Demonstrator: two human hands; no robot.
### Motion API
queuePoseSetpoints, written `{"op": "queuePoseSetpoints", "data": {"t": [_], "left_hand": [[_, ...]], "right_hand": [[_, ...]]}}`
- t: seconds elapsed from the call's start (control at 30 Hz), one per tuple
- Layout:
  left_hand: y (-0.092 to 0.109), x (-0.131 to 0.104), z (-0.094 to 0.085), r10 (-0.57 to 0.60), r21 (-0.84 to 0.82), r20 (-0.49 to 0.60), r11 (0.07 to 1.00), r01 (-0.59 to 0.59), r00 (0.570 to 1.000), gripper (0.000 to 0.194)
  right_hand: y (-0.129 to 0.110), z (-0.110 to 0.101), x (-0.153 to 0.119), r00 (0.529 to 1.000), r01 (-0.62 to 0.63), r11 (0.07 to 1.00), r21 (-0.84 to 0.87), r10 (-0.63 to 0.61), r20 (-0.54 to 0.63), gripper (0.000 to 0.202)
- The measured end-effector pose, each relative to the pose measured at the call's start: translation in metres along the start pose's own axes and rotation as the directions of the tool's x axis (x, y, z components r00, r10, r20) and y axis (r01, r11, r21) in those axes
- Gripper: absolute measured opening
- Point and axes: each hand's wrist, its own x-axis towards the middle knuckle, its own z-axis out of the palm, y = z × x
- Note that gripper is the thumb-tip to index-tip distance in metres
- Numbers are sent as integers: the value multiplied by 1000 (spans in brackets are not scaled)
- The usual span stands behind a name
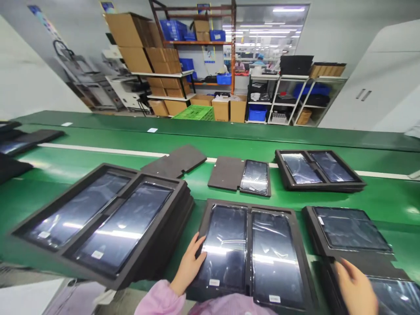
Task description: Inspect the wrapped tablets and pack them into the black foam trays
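Presently, the left hand (190,267) rests with fingers (197,241) spread on the left edge of a dark foam tray (249,245) of two glossy black screens, at twelve o'clock; the right hand (357,286), blurred, is at a dark foam stack (320,238) at two, grip unclear. A taller black foam stack (106,212) blocks ten. Beyond, flat grey foam pieces (187,158) lie on the green tabletop (98,158); brown cardboard boxes (123,30) stand at eleven.

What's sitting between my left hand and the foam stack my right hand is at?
In the head view, a foam tray holding two screens lies between your left hand and that foam stack.
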Motion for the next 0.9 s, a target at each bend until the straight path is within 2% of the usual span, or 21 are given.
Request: {"op": "queuePoseSetpoints", "data": {"t": [0.03,0.07,0.13,0.17,0.2,0.27,0.37,0.47,0.53,0.6,0.63,0.67,0.7,0.73,0.77,0.8,0.83,0.9], "left_hand": [[-2,-3,1,-2,-21,13,1000,2,1000,47],[-3,-6,2,-2,-43,23,999,3,1000,47],[-5,-8,2,2,-84,38,996,1,999,48],[-6,-9,2,6,-101,43,995,-1,999,49],[-8,-8,1,9,-114,45,993,-4,999,51],[-11,-7,1,10,-124,40,992,-5,999,55],[-17,-4,0,-10,-114,38,993,15,999,62],[-18,-1,-2,-36,-119,86,992,46,996,71],[-15,1,-3,-65,-126,120,989,80,991,76],[-10,1,-5,-95,-139,138,984,114,986,80],[-9,1,-6,-101,-146,145,982,122,984,80],[-7,1,-7,-91,-150,156,982,115,984,76],[-7,1,-9,-63,-147,167,985,88,984,66],[-7,0,-10,-19,-137,183,990,44,983,51],[-7,0,-11,32,-124,199,992,-8,979,33],[-8,0,-12,83,-113,216,992,-60,973,22],[-9,1,-13,125,-108,230,989,-102,965,21],[-10,6,-12,151,-114,251,986,-125,956,23]], "right_hand": [[-31,23,-1,983,162,986,21,-164,86,39],[-64,47,-4,915,352,933,72,-360,181,39],[-129,94,-10,722,620,773,135,-629,287,33],[-157,116,-12,673,657,738,153,-666,321,29],[-180,136,-12,644,675,720,160,-681,348,25],[-211,168,-8,619,690,709,144,-682,390,22],[-230,196,2,597,696,707,122,-666,447,13],[-237,194,-5,578,709,695,122,-671,464,18],[-241,174,-29,543,728,670,144,-692,476,20],[-245,141,-67,414,759,603,245,-738,533,20],[-247,121,-87,294,767,545,338,-767,570,21],[-247,101,-106,9,721,413,557,-809,588,23],[-246,82,-121,-198,577,343,742,-822,534,25],[-244,65,-132,-262,414,355,838,-836,483,26],[-240,53,-138,-257,278,384,881,-854,453,28],[-235,46,-138,-149,192,447,874,-867,476,29],[-228,43,-134,27,167,529,832,-846,533,30],[-208,50,-119,401,252,699,669,-705,585,32]]}}
